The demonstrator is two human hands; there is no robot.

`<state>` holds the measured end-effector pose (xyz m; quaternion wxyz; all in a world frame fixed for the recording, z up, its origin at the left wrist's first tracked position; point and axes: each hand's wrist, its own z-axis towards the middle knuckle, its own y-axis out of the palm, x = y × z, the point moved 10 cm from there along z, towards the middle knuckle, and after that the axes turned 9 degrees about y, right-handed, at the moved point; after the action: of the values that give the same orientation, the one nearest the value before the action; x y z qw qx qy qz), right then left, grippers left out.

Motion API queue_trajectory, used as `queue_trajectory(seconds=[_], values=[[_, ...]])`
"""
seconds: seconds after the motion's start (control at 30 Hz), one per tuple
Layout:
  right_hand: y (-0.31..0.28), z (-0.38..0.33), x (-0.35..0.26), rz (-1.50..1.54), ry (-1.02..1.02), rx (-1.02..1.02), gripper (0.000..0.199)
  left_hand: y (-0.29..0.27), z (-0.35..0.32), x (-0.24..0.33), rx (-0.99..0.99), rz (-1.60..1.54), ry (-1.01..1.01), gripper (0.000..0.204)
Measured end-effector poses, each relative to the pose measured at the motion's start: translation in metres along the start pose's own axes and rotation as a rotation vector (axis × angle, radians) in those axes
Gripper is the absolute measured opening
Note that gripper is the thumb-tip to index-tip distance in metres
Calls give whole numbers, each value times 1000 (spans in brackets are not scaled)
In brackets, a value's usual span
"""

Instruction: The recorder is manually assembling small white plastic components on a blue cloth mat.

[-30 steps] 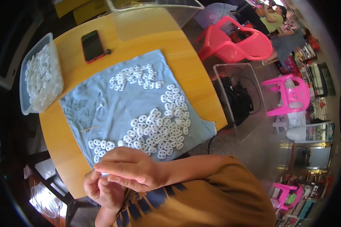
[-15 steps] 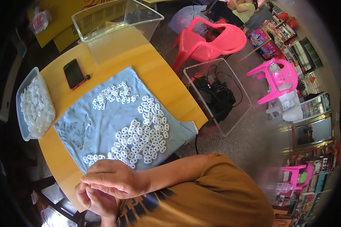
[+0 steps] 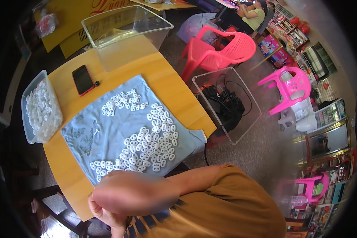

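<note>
My right hand [image 3: 127,192] lies at the near edge of the wooden table [image 3: 166,79], its back turned up and its fingers hidden. Beneath it, my left hand [image 3: 101,213] shows only partly, pressed against the right one. Whatever sits between them is hidden. Just beyond the hands a blue cloth [image 3: 107,133] is spread on the table. A large scatter of small white two-holed plastic pieces [image 3: 154,139] covers it, with a smaller group [image 3: 123,102] farther back.
A clear tub of white pieces [image 3: 39,109] stands at the table's left edge. A red-cased phone [image 3: 83,79] lies behind the cloth, and an empty clear bin [image 3: 127,27] at the far edge. On the floor to the right are a red chair [image 3: 222,49], a pink chair [image 3: 291,85] and a clear box of cables [image 3: 226,105].
My right hand has settled flat over the left, hiding the fingers that were pinching together a second ago. The view has swung, showing more of the floor and chairs at right.
</note>
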<state>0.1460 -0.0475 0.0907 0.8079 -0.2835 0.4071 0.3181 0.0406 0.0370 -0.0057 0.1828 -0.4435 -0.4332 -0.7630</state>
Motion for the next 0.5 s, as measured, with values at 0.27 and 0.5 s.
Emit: queue_trajectory(seconds=[0.27,0.5], values=[[6,-7,1,41,-10,1,31,-4,-9,4,18,22,-17,21],[8,-8,18,99,115,-57,33,-2,-11,0,80,-46,-92,26]])
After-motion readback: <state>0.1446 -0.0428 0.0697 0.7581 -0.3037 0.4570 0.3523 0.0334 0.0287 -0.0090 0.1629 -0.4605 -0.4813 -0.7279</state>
